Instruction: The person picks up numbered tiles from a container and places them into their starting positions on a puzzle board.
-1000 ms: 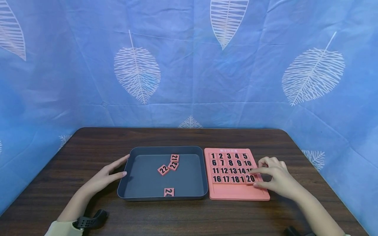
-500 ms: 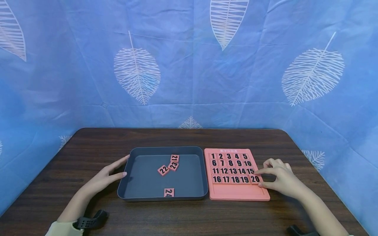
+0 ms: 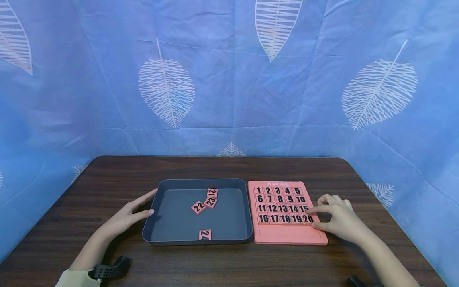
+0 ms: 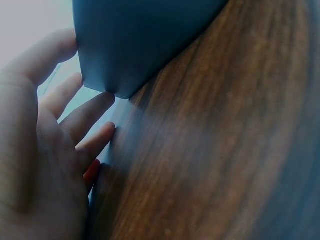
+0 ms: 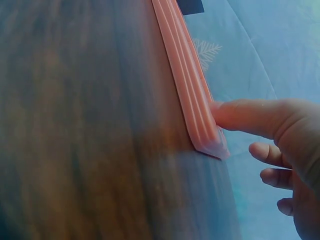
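Note:
A pink number-puzzle board (image 3: 287, 235) lies right of a dark grey tray (image 3: 172, 215). Tiles 1 to 20 stand on the board in rows of ascending order. At the right end of the lowest row, my right hand (image 3: 338, 217) pinches number tile 20 (image 3: 307, 219) between thumb and index finger. In the right wrist view the tile is hidden behind the board's edge (image 5: 190, 85). With extended fingers and thumb, my left hand (image 3: 130, 213) touches the tray's left wall. Inside the tray are tile 21 (image 3: 212, 193), tile 22 (image 3: 198, 207), tile 23 (image 3: 210, 201) and tile 24 (image 3: 205, 234).
Tray and board stand side by side on a dark wooden table (image 3: 201, 265). Below the last filled row, the board has a bare strip. A blue cloth (image 3: 222, 87) with white leaf prints hangs behind the table. Black straps (image 3: 111, 268) circle the wrists.
Tile 20 first overlapped tile 19, shifted right off it, then slid slightly left to sit level beside it. My right hand moved along with the tile. The left hand stayed at the tray.

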`<state>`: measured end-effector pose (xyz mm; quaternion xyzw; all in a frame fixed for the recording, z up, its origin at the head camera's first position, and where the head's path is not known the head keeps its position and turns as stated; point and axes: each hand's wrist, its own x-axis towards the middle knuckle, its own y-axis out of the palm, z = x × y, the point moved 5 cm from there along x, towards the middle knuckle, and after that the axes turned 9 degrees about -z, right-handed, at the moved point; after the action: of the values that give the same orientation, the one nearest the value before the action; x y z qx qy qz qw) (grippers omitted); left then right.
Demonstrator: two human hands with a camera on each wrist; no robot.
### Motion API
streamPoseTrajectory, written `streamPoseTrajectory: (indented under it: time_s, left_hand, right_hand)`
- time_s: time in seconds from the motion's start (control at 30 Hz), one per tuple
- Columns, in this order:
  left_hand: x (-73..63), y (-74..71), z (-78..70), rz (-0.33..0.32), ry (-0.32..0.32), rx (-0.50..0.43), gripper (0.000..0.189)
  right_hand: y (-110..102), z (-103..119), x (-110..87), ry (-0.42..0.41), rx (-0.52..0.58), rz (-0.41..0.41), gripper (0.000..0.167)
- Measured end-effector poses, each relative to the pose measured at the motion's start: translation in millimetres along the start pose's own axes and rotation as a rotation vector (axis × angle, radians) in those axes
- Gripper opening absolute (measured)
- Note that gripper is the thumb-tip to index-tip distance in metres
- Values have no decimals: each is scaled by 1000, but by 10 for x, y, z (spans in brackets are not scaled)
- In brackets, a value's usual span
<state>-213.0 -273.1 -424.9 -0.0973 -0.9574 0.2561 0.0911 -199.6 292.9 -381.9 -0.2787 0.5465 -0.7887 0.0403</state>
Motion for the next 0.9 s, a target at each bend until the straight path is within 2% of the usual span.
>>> streamPoseTrajectory:
  time_s: [0.17, 0.33, 0.63, 0.9]
  left_hand:
    - [2, 10, -3, 3, 4, -1, 62]
    - [-3, 7, -14, 3, 14, -3, 62]
    - [-5, 8, -13, 7, 2, -21, 63]
    - [-2, 11, -9, 5, 4, -8, 63]
  right_hand:
    - [-33, 94, 34, -22, -45, -44, 33]
    - [-79, 314, 120, -64, -37, -113, 34]
    - [-73, 675, 296, -155, 48, -197, 36]
    - [31, 955, 482, -217, 162, -201, 34]
